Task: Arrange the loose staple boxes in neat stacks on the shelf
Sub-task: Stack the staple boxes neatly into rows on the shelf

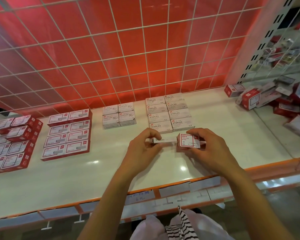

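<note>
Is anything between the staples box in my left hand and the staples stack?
Nothing visible. The white staples box, held by the left hand, sits just in front of the staples stack. The red paper clips box in the right hand is beside it, not between.

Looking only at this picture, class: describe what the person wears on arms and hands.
Nothing shows on either: the left hand and right hand are bare, without gloves, rings or watch, and both forearms have no sleeves in view. Below hangs black-and-white striped cloth.
</note>
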Motion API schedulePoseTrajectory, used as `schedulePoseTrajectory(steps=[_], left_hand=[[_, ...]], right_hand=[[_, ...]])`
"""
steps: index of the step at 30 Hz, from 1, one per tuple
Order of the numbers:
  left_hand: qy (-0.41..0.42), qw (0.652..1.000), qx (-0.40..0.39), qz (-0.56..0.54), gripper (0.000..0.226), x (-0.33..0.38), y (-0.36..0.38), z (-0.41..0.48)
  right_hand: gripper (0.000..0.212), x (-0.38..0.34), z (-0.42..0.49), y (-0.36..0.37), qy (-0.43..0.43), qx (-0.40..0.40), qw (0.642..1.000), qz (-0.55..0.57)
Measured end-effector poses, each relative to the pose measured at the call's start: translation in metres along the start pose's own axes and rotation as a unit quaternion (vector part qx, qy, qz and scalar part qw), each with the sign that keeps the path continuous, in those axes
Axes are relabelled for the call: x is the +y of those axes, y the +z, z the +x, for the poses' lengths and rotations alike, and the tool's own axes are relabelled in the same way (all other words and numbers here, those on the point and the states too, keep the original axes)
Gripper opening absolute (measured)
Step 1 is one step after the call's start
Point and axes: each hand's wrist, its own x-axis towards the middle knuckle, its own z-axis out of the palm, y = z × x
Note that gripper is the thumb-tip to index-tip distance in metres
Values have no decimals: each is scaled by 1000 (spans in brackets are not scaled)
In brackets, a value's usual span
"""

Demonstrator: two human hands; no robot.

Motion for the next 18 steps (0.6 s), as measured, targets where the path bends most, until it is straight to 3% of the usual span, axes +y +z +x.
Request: schedulePoseTrajectory(steps=[10, 18], left_hand=[[-17, 995, 22, -91, 13, -6, -1, 3], [-22, 990, 12, -138, 34, -2, 0, 3]], right_hand=[[55, 1, 2, -1, 5, 5, 1000, 12], [55, -1, 4, 1, -4, 1, 1000, 19]])
